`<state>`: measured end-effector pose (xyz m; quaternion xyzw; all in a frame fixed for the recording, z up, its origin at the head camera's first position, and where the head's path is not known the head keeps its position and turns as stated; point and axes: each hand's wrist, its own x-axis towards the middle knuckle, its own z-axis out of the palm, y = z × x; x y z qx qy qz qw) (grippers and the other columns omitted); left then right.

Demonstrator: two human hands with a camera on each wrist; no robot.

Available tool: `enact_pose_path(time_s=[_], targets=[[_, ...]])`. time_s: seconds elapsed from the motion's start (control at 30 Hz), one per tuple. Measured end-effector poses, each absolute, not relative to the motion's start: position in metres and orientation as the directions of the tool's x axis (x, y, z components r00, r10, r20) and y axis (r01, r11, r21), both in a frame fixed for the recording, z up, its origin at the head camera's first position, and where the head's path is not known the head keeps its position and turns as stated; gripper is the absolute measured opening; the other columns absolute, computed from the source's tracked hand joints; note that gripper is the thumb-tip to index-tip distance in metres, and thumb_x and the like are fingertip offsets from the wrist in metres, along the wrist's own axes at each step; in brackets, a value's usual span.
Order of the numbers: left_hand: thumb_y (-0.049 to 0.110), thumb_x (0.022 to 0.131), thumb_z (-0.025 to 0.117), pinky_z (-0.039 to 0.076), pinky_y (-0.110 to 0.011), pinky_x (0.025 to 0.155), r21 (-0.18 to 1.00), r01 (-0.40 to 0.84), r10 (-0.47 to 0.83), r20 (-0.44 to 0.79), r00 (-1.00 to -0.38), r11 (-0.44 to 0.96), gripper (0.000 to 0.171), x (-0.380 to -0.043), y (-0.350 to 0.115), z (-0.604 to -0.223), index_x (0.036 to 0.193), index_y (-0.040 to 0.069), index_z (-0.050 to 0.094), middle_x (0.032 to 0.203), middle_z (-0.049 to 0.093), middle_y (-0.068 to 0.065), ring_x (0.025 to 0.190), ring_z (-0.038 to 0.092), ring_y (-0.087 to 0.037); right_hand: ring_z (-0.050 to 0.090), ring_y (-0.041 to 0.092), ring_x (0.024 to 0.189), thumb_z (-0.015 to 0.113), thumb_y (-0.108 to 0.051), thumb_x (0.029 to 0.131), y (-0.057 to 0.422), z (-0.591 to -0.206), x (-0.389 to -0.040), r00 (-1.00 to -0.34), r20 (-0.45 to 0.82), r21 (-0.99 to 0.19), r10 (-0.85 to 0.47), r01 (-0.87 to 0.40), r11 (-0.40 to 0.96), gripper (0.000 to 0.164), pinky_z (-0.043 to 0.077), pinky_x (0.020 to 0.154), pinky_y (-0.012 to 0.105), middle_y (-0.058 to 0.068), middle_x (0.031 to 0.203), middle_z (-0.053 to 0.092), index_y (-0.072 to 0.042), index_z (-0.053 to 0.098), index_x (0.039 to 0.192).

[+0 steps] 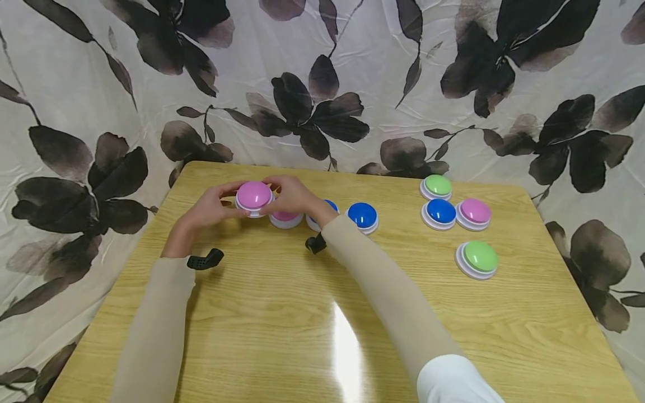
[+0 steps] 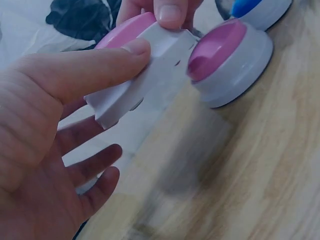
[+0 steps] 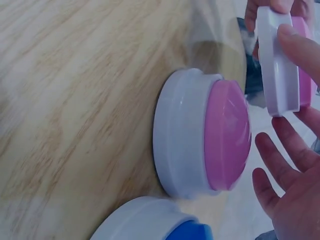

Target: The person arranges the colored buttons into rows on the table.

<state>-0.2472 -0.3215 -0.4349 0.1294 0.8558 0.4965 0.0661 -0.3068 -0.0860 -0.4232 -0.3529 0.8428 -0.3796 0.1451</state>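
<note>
A pink push button with a white base (image 1: pixel 253 195) is held above the table between both hands. My left hand (image 1: pixel 209 207) pinches its left side; in the left wrist view the thumb (image 2: pixel 110 67) lies on the white base and the lower fingers spread free. From the right, my right hand (image 1: pixel 289 197) pinches the same button, which appears edge-on in the right wrist view. Beneath the right hand, a second pink button (image 1: pixel 285 218) sits on the table, partly covered. A blue button (image 1: pixel 330 206), half hidden by the right wrist, stands beside it.
Another blue button (image 1: pixel 362 215) is right of the right wrist. Further right stand a green button (image 1: pixel 438 185), a blue one (image 1: pixel 440 211), a pink one (image 1: pixel 475 211) and a nearer green one (image 1: pixel 480 257). Floral cloth (image 1: pixel 383 84) hangs behind the wooden table (image 1: pixel 262 324).
</note>
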Motion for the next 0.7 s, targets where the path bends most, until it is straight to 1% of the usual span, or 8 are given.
enact_pose_path(time_s=[0.07, 0.27, 0.37, 0.53, 0.7], targets=[[0.011, 0.078, 0.083, 0.036, -0.054, 0.103, 0.863, 0.159, 0.288, 0.016, -0.957, 0.479, 0.074, -0.25, -0.322, -0.434, 0.143, 0.007, 0.047, 0.14, 0.049, -0.013, 0.126, 0.044, -0.03, 0.054, 0.019, 0.108, 0.087, -0.036, 0.071, -0.088, -0.423, -0.309, -0.718, 0.03, -0.735, -0.696, -0.487, 0.471, 0.073, 0.045, 0.084, 0.024, 0.0, 0.12, 0.061, -0.012, 0.057, 0.134], [0.014, 0.078, 0.084, 0.036, -0.054, 0.103, 0.853, 0.12, 0.252, -0.014, -0.968, 0.508, 0.077, -0.251, -0.323, -0.438, 0.143, 0.004, 0.045, 0.142, 0.047, -0.015, 0.128, 0.043, -0.031, 0.055, 0.018, 0.108, 0.088, -0.037, 0.07, -0.096, -0.426, -0.312, -0.731, 0.024, -0.722, -0.682, -0.485, 0.493, 0.073, 0.045, 0.083, 0.024, -0.001, 0.118, 0.061, -0.013, 0.058, 0.132], [0.014, 0.078, 0.084, 0.037, -0.053, 0.104, 0.859, 0.111, 0.244, -0.016, -0.97, 0.5, 0.077, -0.251, -0.326, -0.444, 0.143, 0.003, 0.045, 0.142, 0.047, -0.016, 0.129, 0.042, -0.03, 0.054, 0.019, 0.11, 0.088, -0.037, 0.069, -0.1, -0.428, -0.312, -0.736, -0.002, -0.717, -0.677, -0.471, 0.514, 0.074, 0.044, 0.084, 0.024, 0.001, 0.119, 0.061, -0.012, 0.058, 0.132], [0.015, 0.079, 0.083, 0.035, -0.052, 0.105, 0.872, 0.089, 0.239, -0.033, -0.971, 0.482, 0.075, -0.251, -0.328, -0.452, 0.143, 0.002, 0.045, 0.142, 0.047, -0.016, 0.13, 0.042, -0.03, 0.054, 0.018, 0.112, 0.087, -0.039, 0.07, -0.102, -0.43, -0.309, -0.763, -0.059, -0.701, -0.644, -0.427, 0.571, 0.077, 0.044, 0.087, 0.026, 0.001, 0.123, 0.06, -0.012, 0.057, 0.135], [0.015, 0.079, 0.082, 0.034, -0.054, 0.106, 0.867, 0.062, 0.225, -0.058, -0.973, 0.494, 0.076, -0.253, -0.329, -0.454, 0.143, 0.002, 0.044, 0.144, 0.045, -0.018, 0.132, 0.04, -0.035, 0.054, 0.016, 0.113, 0.084, -0.042, 0.073, -0.102, -0.43, -0.308, -0.782, -0.082, -0.669, -0.618, -0.416, 0.616, 0.073, 0.044, 0.091, 0.03, -0.001, 0.125, 0.06, -0.016, 0.057, 0.136]])
